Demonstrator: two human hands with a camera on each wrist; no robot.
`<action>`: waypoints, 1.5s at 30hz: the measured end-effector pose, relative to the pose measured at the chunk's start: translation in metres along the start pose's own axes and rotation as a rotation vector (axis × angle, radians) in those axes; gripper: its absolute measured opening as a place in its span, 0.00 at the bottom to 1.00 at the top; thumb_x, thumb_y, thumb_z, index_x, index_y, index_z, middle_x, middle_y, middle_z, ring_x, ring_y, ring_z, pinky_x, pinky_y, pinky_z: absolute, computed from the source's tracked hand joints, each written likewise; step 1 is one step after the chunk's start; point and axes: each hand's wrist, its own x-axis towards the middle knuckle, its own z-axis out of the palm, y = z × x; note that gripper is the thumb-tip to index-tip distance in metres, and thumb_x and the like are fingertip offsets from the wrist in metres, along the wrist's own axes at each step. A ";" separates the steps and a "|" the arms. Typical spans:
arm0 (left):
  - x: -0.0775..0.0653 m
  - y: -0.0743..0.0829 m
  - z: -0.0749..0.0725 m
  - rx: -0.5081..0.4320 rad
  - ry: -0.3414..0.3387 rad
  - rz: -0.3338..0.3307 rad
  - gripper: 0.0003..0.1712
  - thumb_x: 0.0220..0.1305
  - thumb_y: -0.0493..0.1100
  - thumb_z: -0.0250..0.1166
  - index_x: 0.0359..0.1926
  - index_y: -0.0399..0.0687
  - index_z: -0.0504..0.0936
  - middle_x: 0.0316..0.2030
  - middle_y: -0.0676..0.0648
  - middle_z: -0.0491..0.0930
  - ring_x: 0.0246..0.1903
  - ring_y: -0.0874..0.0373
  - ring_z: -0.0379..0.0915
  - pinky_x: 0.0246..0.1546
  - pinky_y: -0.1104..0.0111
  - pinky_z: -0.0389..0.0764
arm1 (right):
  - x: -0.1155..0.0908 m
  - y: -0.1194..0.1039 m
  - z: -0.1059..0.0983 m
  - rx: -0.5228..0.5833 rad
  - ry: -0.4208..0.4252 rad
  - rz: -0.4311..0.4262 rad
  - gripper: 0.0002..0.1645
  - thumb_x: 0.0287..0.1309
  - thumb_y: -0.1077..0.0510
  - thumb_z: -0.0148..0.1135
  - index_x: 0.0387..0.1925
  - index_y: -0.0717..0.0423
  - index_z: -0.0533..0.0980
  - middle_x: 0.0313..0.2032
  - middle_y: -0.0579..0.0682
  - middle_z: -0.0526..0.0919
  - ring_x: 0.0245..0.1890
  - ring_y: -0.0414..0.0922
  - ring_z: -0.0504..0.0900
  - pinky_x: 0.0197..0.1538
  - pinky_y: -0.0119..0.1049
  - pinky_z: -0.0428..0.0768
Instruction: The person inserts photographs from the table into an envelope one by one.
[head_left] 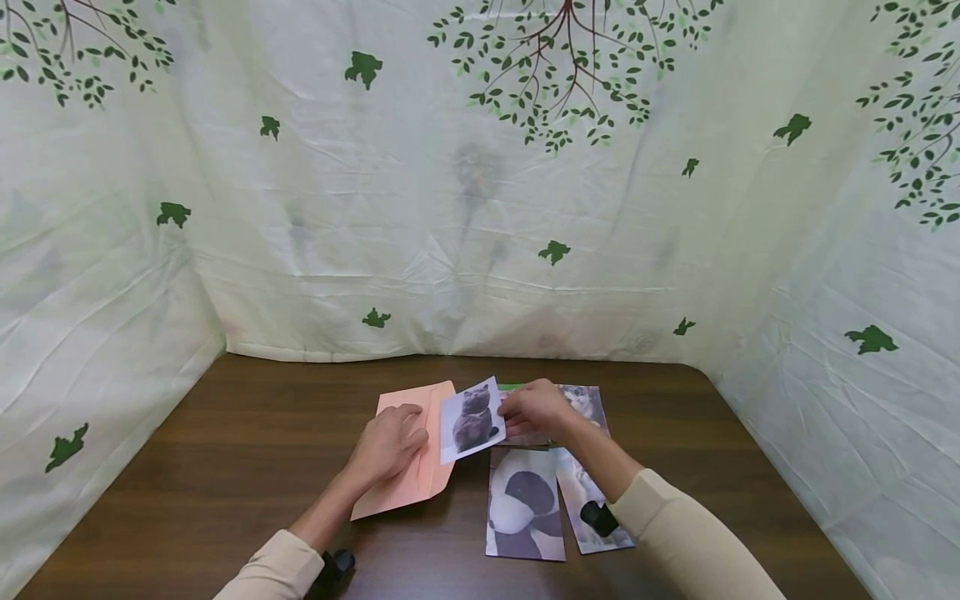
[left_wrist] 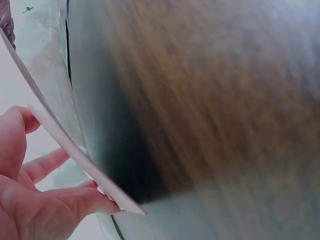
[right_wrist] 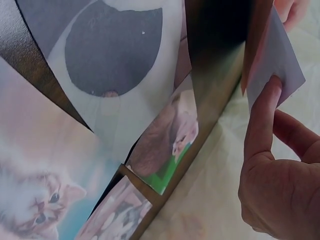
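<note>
My left hand (head_left: 390, 442) holds a pink envelope (head_left: 405, 493), tilted up off the table, with fingers spread across its face. In the left wrist view the envelope (left_wrist: 85, 162) appears edge-on against the fingertips. With thumb and fingers my right hand (head_left: 536, 408) pinches the right edge of a white-bordered photo card of a grey cat (head_left: 474, 421). The card's left side overlaps the envelope's right edge; whether any of it is inside I cannot tell. In the right wrist view the card (right_wrist: 287, 65) shows its plain back, beside the envelope.
Right of the envelope lie several picture cards: a grey-and-white one (head_left: 522, 508), a kitten card (head_left: 585, 483) partly under the right forearm, and others behind, including another card (head_left: 588, 402). They rest on a brown wooden table (head_left: 262, 442). A leaf-print cloth (head_left: 420, 208) hangs behind.
</note>
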 end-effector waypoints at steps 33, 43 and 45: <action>0.002 -0.007 0.002 -0.045 -0.028 -0.108 0.24 0.62 0.48 0.65 0.57 0.42 0.84 0.53 0.40 0.86 0.53 0.40 0.81 0.53 0.49 0.78 | 0.005 0.003 0.017 0.016 0.009 0.014 0.11 0.59 0.66 0.64 0.40 0.71 0.84 0.24 0.53 0.86 0.22 0.42 0.85 0.37 0.40 0.87; 0.002 -0.007 0.002 -0.031 -0.023 -0.111 0.25 0.62 0.47 0.64 0.57 0.41 0.84 0.53 0.39 0.85 0.53 0.39 0.81 0.53 0.49 0.78 | 0.009 0.004 0.024 0.072 -0.024 -0.014 0.12 0.59 0.68 0.62 0.41 0.75 0.82 0.24 0.54 0.85 0.23 0.43 0.85 0.37 0.39 0.87; 0.002 -0.007 0.002 -0.029 -0.022 -0.107 0.25 0.62 0.47 0.64 0.57 0.41 0.84 0.53 0.39 0.85 0.53 0.39 0.81 0.53 0.49 0.78 | 0.009 0.004 0.025 0.079 -0.030 -0.013 0.13 0.59 0.68 0.62 0.42 0.75 0.82 0.25 0.54 0.85 0.23 0.42 0.85 0.36 0.38 0.87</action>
